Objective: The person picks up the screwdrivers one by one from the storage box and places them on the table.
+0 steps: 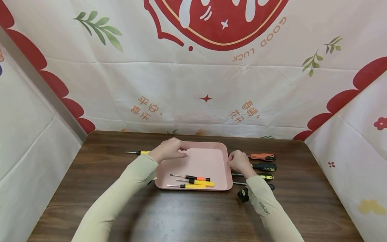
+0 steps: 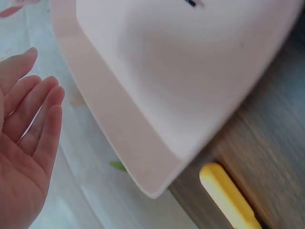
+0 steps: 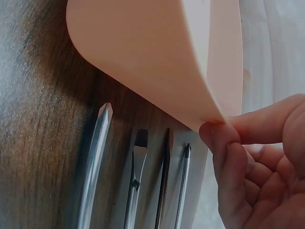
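Note:
A pink rectangular tray [image 1: 208,161] holds three small screwdrivers along its near side: one with a black-and-orange handle [image 1: 198,178] and two with yellow handles, the upper yellow screwdriver [image 1: 205,183] and the lower yellow screwdriver [image 1: 193,187]. My right hand [image 1: 240,162] pinches the tray's right rim between thumb and forefinger, plain in the right wrist view. Over the tray's far left part hovers my left hand [image 1: 170,150], its fingers loosely bent and nothing between them. In the left wrist view this hand [image 2: 31,124] stands apart from the tray wall.
Right of the tray lie several larger screwdrivers, among them an orange-handled screwdriver [image 1: 263,157] and a black-handled screwdriver [image 1: 264,167]. A small black object [image 1: 243,195] sits near the right forearm. Another yellow-handled screwdriver [image 1: 144,152] lies to the left. A printed cloth [image 1: 193,80] hangs behind the table.

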`<state>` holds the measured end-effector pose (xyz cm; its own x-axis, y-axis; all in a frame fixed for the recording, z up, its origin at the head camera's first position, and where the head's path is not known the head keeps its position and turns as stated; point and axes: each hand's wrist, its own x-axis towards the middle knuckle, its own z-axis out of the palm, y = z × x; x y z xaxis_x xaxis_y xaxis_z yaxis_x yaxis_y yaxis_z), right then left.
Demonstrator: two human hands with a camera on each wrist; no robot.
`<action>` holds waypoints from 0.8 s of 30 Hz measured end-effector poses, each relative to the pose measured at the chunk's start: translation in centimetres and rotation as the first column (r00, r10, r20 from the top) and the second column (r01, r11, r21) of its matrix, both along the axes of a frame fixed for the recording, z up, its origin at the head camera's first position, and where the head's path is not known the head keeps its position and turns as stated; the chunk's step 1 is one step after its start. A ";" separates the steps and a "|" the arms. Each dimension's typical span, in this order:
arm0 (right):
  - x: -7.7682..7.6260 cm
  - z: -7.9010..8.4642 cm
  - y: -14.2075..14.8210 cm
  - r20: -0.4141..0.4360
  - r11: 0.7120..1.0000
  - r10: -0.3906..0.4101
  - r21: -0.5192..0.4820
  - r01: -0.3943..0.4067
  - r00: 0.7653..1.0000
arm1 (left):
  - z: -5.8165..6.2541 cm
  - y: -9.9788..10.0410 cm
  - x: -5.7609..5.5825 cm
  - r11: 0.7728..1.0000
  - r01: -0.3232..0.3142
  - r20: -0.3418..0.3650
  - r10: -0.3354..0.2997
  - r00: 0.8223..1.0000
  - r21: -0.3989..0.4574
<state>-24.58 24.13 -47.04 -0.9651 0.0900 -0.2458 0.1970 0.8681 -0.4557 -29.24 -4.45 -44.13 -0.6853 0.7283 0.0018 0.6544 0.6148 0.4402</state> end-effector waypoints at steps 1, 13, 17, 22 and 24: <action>0.0 0.0 0.0 0.005 1.000 0.000 -0.003 0.000 1.000 | -0.1 0.3 0.1 1.000 0.012 0.011 -0.012 1.000 -0.008; 0.0 -0.3 0.2 -0.029 1.000 0.010 -0.002 -0.010 1.000 | -1.6 3.0 0.3 0.992 0.122 0.082 -0.120 0.989 -0.028; 0.0 -0.3 0.2 -0.027 1.000 0.008 -0.005 -0.008 1.000 | -2.1 3.8 0.6 0.986 0.152 0.103 -0.144 0.984 -0.064; -0.1 -0.4 0.1 -0.021 1.000 0.001 -0.006 -0.001 1.000 | -2.7 4.4 0.9 0.979 0.174 0.146 -0.159 0.976 -0.102; -0.1 -0.4 0.1 -0.024 1.000 0.001 -0.005 -0.001 1.000 | -3.0 4.6 0.9 0.979 0.173 0.156 -0.155 0.976 -0.105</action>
